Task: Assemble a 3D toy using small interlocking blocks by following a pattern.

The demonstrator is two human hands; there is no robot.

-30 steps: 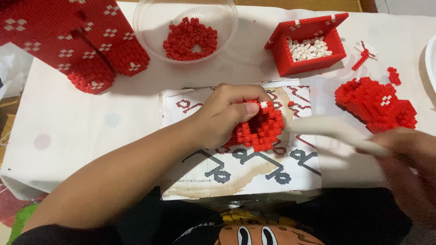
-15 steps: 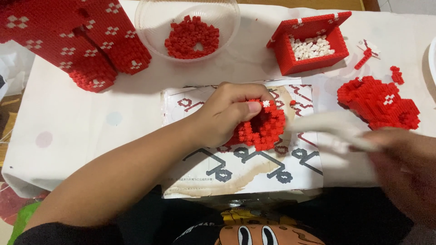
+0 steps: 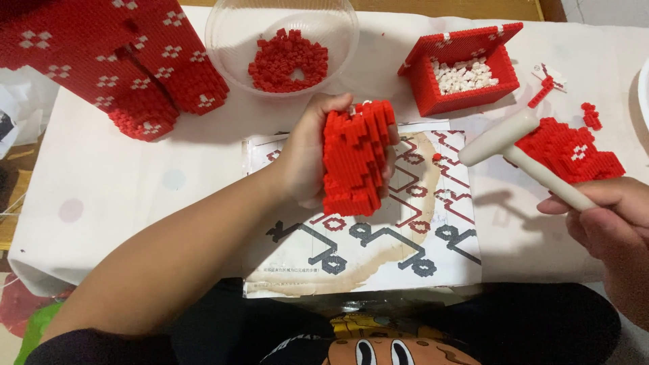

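The large red block structure (image 3: pixel 115 61) ran off the top and left edges, its full shape unseen. The right hand (image 3: pixel 608 230) was cut by the right edge, fingers hiding the end of the white mallet (image 3: pixel 520 152). The left hand (image 3: pixel 304 159) covered one side of the red block piece (image 3: pixel 355 159), which hid part of the printed pattern sheet (image 3: pixel 378 236). A white rim (image 3: pixel 642 88) barely showed at right.

Head view of the person's own body. Left hand (image 3: pixel 307 159) and right hand (image 3: pixel 612 226) are bare, without gloves, rings or a watch; the left forearm is uncovered to the elbow. The torso wears a black shirt (image 3: pixel 365 338) printed with an orange-brown cartoon face with large white eyes.
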